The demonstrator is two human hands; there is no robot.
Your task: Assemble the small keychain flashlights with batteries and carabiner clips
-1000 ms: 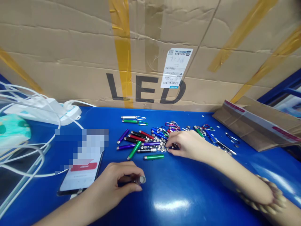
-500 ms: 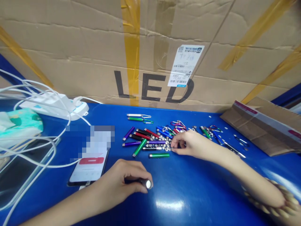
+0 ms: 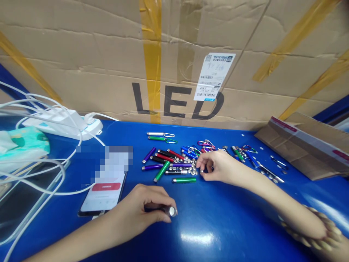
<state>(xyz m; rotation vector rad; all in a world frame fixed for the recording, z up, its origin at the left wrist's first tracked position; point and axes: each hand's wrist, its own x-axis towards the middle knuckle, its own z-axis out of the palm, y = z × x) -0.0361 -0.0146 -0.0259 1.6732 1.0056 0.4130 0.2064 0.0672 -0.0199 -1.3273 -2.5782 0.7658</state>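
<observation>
My left hand (image 3: pixel 141 209) is closed round a small dark flashlight tube (image 3: pixel 166 210) whose silver end points right, low over the blue table (image 3: pixel 212 225). My right hand (image 3: pixel 218 166) reaches into a heap of small silver button batteries (image 3: pixel 188 167), fingers pinched on something I cannot make out. Around the heap lie several coloured tubes: a green one (image 3: pixel 184 180), another green one (image 3: pixel 161 171), purple (image 3: pixel 149 154), red (image 3: pixel 176 154) and black (image 3: pixel 163 159).
A phone (image 3: pixel 103 196) lies left of my left hand. White cables and a power strip (image 3: pixel 65 123) sit at the back left beside a teal packet (image 3: pixel 24 143). A big cardboard box marked LED (image 3: pixel 177 102) walls the back. A flat cardboard piece (image 3: pixel 305 145) lies right.
The view has shifted slightly, then settled. My right hand's fingers have curled tighter over the battery heap. The left hand keeps its hold on the tube.
</observation>
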